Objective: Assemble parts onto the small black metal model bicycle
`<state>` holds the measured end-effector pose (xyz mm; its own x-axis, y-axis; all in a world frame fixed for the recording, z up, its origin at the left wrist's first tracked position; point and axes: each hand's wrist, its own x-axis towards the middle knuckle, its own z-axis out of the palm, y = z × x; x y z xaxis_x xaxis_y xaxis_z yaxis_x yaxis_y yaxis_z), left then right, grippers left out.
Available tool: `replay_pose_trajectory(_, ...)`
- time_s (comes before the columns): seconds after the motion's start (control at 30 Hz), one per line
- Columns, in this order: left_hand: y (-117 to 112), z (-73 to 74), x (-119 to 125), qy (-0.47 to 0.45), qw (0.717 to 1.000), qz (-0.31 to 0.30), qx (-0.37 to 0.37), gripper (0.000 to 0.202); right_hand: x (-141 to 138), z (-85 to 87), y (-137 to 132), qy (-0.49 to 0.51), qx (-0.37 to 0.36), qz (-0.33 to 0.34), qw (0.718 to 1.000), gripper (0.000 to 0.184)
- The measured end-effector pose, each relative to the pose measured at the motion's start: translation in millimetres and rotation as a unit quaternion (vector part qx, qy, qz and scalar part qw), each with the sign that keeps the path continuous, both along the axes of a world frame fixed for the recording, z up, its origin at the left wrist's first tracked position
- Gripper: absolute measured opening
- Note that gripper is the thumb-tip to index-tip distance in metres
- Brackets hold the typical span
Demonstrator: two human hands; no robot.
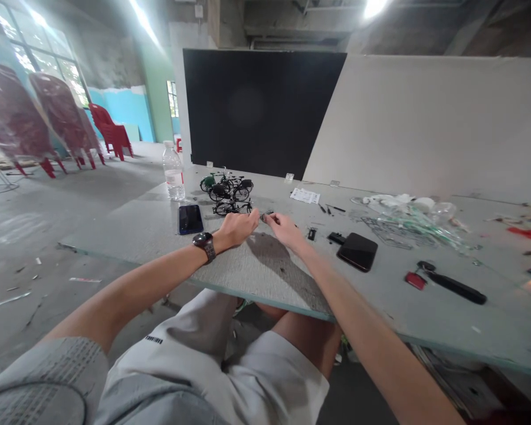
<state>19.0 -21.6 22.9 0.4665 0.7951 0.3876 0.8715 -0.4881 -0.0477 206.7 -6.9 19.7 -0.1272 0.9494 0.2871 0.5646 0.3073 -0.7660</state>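
My left hand, with a dark watch on the wrist, is closed in a pinch above the table; what it holds, if anything, is hidden. Just to its right, the fingers of my right hand are pinched on a small dark part, too small to name. Behind my left hand lies a black miniature bicycle; I cannot tell whether my fingers touch it. Further back stand a second black miniature bicycle and a green one.
A phone and a water bottle are on the left. Rightward lie a small black piece, a black flat case, plastic bags and thin frames, and a black-handled tool. A paper slip lies near the back panel.
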Motion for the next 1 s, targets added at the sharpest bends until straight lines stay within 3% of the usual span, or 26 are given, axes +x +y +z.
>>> replay_pose_trajectory(0.17,-2,0.4,0,-0.031,0.999,0.001,0.011,0.040,0,1.9,-7,0.127,-0.076,0.061,0.987,0.064)
replay_pose_trajectory(0.4,-3,-1.5,3,-0.058,0.998,-0.019,-0.009,0.039,-3,6.2,-12,0.268,-0.108,0.087,0.953,0.059)
replay_pose_trajectory(0.53,-3,-1.8,3,-0.059,0.998,-0.026,-0.016,0.037,-3,7.5,-13,0.288,-0.121,0.102,0.945,0.054)
replay_pose_trajectory(0.73,-3,-2.8,2,-0.105,0.991,-0.068,-0.042,0.036,-2,7.5,-13,0.255,-0.107,0.089,0.957,0.055)
replay_pose_trajectory(0.87,2,-4.2,2,-0.231,0.959,-0.133,-0.095,0.033,-2,7.6,-13,0.252,-0.093,0.082,0.960,0.053)
replay_pose_trajectory(1.0,10,-5.8,1,-0.361,0.884,-0.216,-0.205,0.046,-1,8.2,-14,0.235,-0.081,0.082,0.965,0.049)
